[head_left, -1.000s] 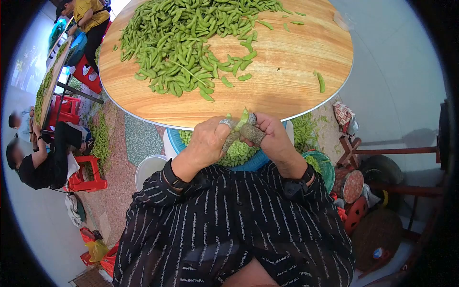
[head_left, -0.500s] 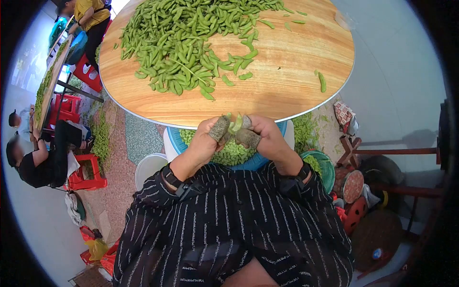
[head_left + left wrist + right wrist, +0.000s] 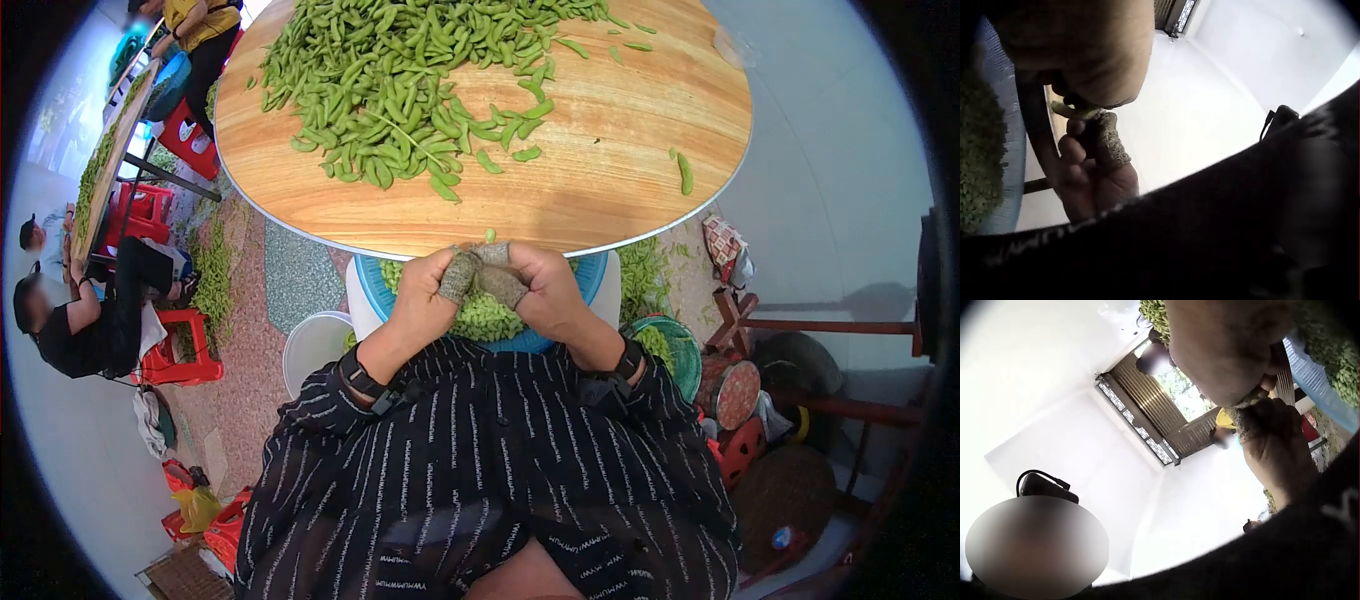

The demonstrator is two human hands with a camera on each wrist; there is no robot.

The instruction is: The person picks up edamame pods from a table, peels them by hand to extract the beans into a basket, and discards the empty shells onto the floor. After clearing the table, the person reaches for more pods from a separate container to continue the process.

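My left hand (image 3: pixel 425 295) and right hand (image 3: pixel 556 290) meet at the near edge of the table, over a blue basket (image 3: pixel 372 290) of shelled green soybeans (image 3: pixel 487 320). Grey-brown cloth sleeves cover the thumbs and some fingers. Both hands pinch one green soybean pod (image 3: pixel 1067 111) between them; mostly the fingers hide it, and in the head view just a small green tip shows above them. A large pile of unshelled pods (image 3: pixel 385 95) covers the far left of the round wooden table (image 3: pixel 600 190).
A stray pod (image 3: pixel 685 173) lies near the table's right edge. Beside my legs stand a white bucket (image 3: pixel 318 345) at left and a green basket (image 3: pixel 680 365) at right. Further left, people sit on red stools (image 3: pixel 180 350) at another table.
The pod stood up plainly between the fingers a second ago; now mostly the fingers cover it. My thumbs have closed in toward each other, and the head view has shifted slightly.
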